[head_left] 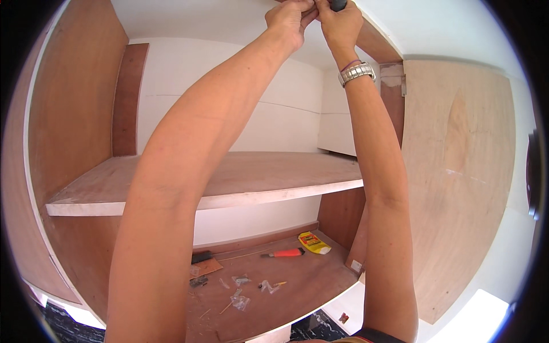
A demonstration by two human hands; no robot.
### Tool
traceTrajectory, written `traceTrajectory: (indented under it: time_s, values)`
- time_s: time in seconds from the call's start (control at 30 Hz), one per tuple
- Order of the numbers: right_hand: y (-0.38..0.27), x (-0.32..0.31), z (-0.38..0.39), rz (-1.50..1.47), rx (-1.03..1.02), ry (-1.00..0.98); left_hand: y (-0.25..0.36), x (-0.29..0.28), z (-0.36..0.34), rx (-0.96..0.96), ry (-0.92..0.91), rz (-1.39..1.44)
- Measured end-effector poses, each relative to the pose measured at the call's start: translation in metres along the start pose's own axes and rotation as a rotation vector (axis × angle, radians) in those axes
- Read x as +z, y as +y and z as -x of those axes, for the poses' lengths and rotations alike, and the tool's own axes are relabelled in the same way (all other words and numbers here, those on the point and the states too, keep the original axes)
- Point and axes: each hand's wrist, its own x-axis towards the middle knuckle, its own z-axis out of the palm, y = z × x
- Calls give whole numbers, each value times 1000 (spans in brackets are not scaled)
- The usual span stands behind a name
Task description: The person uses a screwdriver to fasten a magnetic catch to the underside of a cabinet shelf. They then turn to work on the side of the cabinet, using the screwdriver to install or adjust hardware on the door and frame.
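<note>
Both my arms stretch up to the top edge of the view, where a brown wooden rail (378, 41) frames the cabinet opening. My left hand (287, 24) is closed there, its fingers pinched together; what they hold, if anything, is hidden. Close beside it, my right hand (342, 26) grips a tool with a black rounded handle (338, 4). Only the handle's end shows, so its kind cannot be told. A silver metal watch (357, 73) and a thin dark band circle my right wrist.
Below my hands runs a wooden shelf (274, 171) with a pale front edge. On the lower board lie a red-handled tool (285, 252), a yellow packet (314, 243) and several clear plastic scraps (240, 300). An open wooden door (457, 171) stands at the right.
</note>
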Motion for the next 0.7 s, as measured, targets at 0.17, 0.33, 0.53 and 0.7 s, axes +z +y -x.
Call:
traceTrajectory:
  time_s: [0.17, 0.33, 0.53, 0.7]
  values:
    - [-1, 0, -1, 7, 16, -20, 5, 5, 2, -28, 12, 12]
    - [0, 0, 0, 3, -22, -5, 10, 5, -1, -76, -34, 26]
    - [0, 0, 0, -65, 18, -25, 7, 10, 3, -31, 81, -23]
    - [-25, -39, 18, -209, 382, -70, 6, 13, 2, -24, 139, -24]
